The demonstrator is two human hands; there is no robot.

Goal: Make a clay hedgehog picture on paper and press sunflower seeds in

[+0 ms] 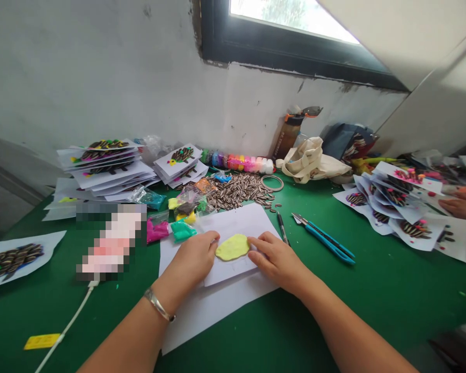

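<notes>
Left hand: the left hand (194, 259) has its fingertips drawn close together at the clay's left edge; whether they pinch anything, I cannot tell.
Right hand: the right hand (277, 261) is loosely spread, fingertips at the right edge.
Clay: the flat yellow clay (233, 247) lies between them on the upper sheet (217, 275).
Feel: probably light, soft and a bit tacky, easily dented; the thin rim likely deforms first.
Hold: broad, flat finger pads around the rim seem safest; the paper margin suits shifting both together.
Beneath: a lower sheet (202, 321), likely easy to crease, on the green table (373, 316).
Beyond: bagged clay (183, 231), striped seeds (241, 191), a pen (281, 226).
</notes>
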